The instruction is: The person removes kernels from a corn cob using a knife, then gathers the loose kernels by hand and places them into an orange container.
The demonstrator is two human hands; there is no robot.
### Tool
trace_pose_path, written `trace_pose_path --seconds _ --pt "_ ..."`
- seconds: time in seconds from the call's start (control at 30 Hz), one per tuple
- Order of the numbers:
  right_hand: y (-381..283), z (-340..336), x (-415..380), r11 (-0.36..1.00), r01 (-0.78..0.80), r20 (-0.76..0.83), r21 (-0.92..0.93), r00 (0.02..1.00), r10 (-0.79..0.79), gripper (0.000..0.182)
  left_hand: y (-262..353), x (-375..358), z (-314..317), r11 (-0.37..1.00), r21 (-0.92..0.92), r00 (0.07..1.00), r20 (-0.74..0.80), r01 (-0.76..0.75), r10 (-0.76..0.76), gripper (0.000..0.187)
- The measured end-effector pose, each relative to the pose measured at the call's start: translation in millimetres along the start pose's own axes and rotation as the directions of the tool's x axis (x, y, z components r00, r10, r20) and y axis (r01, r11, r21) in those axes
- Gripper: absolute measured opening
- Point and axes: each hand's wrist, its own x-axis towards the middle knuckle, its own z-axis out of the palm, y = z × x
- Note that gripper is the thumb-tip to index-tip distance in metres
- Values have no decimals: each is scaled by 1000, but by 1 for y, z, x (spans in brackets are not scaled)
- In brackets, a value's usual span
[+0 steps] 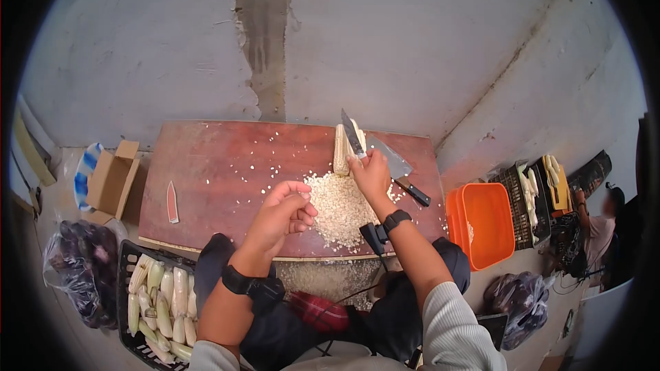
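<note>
My right hand [372, 176] is wrapped round the handle of a knife [353, 133], its blade pointing up and away toward the wall. Beside that blade, pale corn cobs [339, 153] lie together at the table's far side. My left hand [280, 214] hovers over the left of the kernel heap, fingers curled toward the thumb; whether something small sits between them is hidden. Loose corn kernels [338, 209] are heaped below and between both hands. Just right of my right hand lies a cleaver [393, 159] with a black handle, partly covered by the hand and cobs.
The red-brown table [206, 158] carries scattered kernels and a pinkish blade-shaped piece [172, 202]. A black crate [127, 261] of corn ears stands lower left, near a cardboard box [113, 182]. Orange tubs [491, 227] stand right. Another person [599, 230] sits far right.
</note>
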Motion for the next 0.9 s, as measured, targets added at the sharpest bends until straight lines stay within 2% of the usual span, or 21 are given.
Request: trace_pose_path --seconds 0.1,0.2,0.23,0.33,0.37,0.4,0.47,0.5,0.6,0.7,0.8,0.87,0.9 --pt "-10 16 27 975 -159 45 -155 985 168 64 -2 3 -10 997 -75 1000 -18 -3 2 19" --pt "3 33 36 961 -223 145 -164 958 247 63 5 0 -10 995 -95 1000 -21 -11 9 18" --pt "4 36 35 961 -231 118 -149 961 250 62 6 -1 -10 995 -99 1000 -22 -18 15 18" --pt "19 40 38 967 -237 164 -94 954 249 66 6 -2 -12 993 -113 999 -37 -28 24 14" --pt "28 42 42 962 -273 180 -21 945 272 58 4 -1 -11 992 -121 998 -53 -37 31 12" --pt "30 34 43 924 -349 266 156 916 301 52 4 0 -10 991 -126 997 -63 -52 44 10" --pt "35 18 44 740 -491 445 459 848 287 40 5 0 -9 991 -121 996 -76 -53 44 9" --pt "29 2 42 703 -551 475 450 814 335 26 4 -2 -10 991 -121 996 -86 -50 40 9" --pt "27 -32 26 519 -629 651 578 740 170 27 -3 1 -12 985 -152 994 -80 -80 69 12" --pt "12 -63 -7 463 -684 709 564 688 153 27 -22 17 -10 972 -201 981 -170 -124 90 18" --pt "-4 -88 -46 448 -696 781 561 625 -7 23 -24 15 11 985 -140 977 -200 -101 72 26" --pt "-43 -108 -74 480 -676 776 559 630 -17 41 -28 14 27 987 -122 986 -141 -102 85 25" --pt "-51 -109 -84 579 -608 771 544 635 -57 45 -31 13 30 990 -109 991 -109 -95 83 25"
